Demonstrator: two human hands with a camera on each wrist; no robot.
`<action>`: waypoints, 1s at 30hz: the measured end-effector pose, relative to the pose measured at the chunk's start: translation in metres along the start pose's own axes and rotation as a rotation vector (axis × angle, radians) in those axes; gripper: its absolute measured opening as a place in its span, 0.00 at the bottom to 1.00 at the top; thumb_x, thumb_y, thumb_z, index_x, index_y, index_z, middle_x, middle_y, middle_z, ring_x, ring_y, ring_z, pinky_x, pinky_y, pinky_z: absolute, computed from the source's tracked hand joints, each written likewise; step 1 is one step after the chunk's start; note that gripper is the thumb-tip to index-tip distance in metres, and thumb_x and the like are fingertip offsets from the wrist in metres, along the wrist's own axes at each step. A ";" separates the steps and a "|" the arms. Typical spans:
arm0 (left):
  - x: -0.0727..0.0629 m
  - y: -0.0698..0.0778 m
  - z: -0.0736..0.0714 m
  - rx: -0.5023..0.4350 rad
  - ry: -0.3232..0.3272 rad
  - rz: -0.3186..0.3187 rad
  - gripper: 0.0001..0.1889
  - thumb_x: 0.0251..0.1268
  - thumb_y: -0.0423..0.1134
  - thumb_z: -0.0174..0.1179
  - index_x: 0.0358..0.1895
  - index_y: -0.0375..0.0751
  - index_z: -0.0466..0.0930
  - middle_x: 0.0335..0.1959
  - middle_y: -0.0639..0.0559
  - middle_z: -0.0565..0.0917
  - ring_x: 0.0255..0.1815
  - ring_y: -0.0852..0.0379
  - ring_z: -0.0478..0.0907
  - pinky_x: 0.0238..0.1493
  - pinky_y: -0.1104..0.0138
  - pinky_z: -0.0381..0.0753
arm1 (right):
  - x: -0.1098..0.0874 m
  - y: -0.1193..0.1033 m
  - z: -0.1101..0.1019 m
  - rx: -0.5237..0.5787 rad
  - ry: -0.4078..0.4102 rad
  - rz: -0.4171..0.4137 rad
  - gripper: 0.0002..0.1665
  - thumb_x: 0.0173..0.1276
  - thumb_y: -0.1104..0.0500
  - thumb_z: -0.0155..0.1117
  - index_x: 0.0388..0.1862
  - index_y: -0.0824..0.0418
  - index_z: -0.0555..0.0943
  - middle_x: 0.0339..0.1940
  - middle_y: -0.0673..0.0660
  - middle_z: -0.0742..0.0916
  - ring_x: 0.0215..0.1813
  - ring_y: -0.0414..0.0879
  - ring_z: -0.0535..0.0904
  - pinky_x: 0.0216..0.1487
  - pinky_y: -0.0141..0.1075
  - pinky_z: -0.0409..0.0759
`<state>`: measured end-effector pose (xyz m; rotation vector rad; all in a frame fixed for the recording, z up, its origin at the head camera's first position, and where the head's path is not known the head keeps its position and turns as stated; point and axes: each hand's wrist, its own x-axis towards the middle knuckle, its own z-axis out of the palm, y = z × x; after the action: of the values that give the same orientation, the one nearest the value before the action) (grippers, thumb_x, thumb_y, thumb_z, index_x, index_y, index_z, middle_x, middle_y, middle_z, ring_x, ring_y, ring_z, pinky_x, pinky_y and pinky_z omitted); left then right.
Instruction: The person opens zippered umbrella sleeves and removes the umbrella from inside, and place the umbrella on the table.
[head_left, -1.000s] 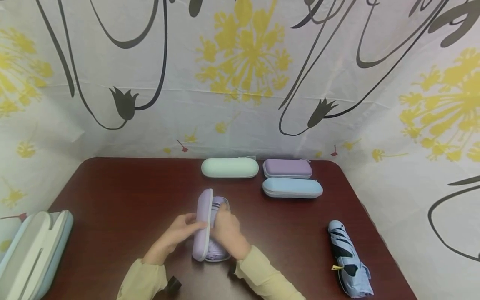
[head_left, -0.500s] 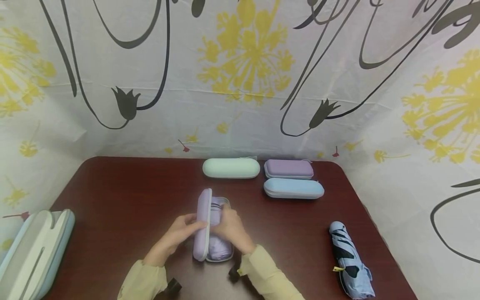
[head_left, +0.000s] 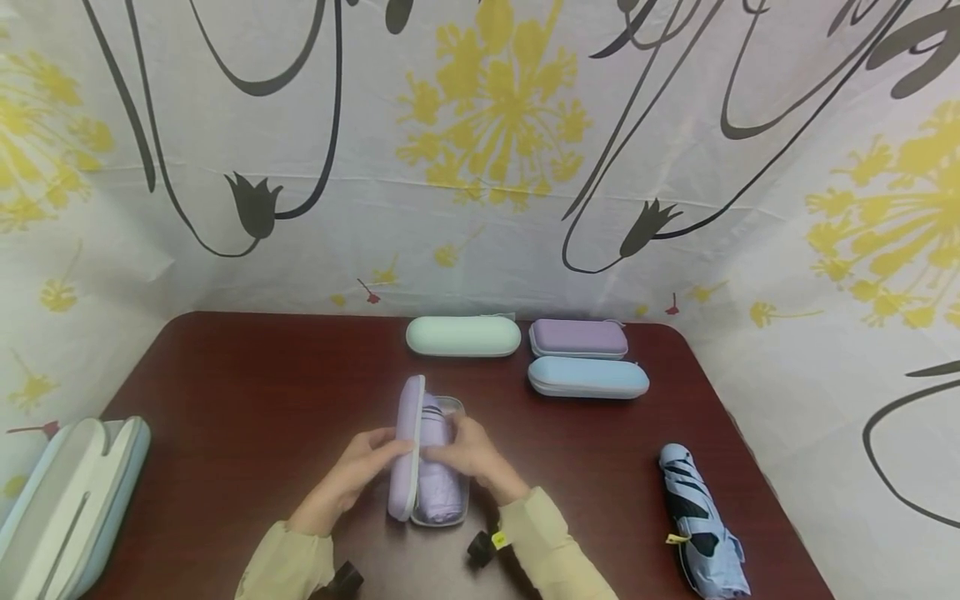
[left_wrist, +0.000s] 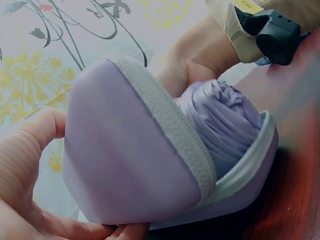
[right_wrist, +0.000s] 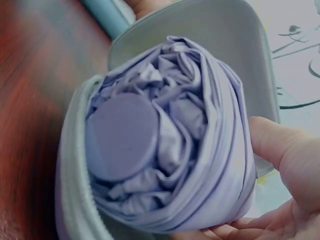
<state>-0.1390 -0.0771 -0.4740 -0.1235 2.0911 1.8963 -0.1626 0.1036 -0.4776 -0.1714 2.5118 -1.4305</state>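
A lilac zip case (head_left: 406, 450) stands unzipped mid-table, its lid tipped up on the left side. My left hand (head_left: 358, 468) holds that lid between thumb and fingers; the left wrist view shows them at the lid's outer face (left_wrist: 120, 145). Inside the case's lower half lies a folded lilac umbrella (head_left: 438, 493), its fabric rolled tight. My right hand (head_left: 474, 454) grips the umbrella, thumb on one side and fingers on the other. In the right wrist view, the umbrella's round end cap (right_wrist: 122, 136) faces the camera, beside the case's zipped edge (right_wrist: 75, 165).
Along the back of the table (head_left: 262, 383) lie a mint case (head_left: 462, 337), a purple case (head_left: 578, 338) and a light blue case (head_left: 588, 377). A blue umbrella with black stripes (head_left: 703, 521) lies at right. An opened pale blue case (head_left: 82, 508) stands at the left edge.
My right hand has drawn back to the right, from down inside the case to around the umbrella, and more of the umbrella shows. My left hand stays on the lid.
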 end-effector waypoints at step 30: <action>-0.016 -0.007 -0.059 0.053 0.016 -0.012 0.30 0.62 0.42 0.57 0.58 0.19 0.67 0.50 0.33 0.78 0.51 0.47 0.76 0.56 0.55 0.72 | -0.027 0.027 -0.070 0.209 0.061 0.099 0.36 0.48 0.65 0.70 0.55 0.79 0.69 0.40 0.66 0.82 0.36 0.50 0.80 0.38 0.43 0.81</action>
<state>-0.1327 -0.1382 -0.4719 -0.1394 2.1440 1.8373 -0.1550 0.1818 -0.4623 0.0345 2.3601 -1.6664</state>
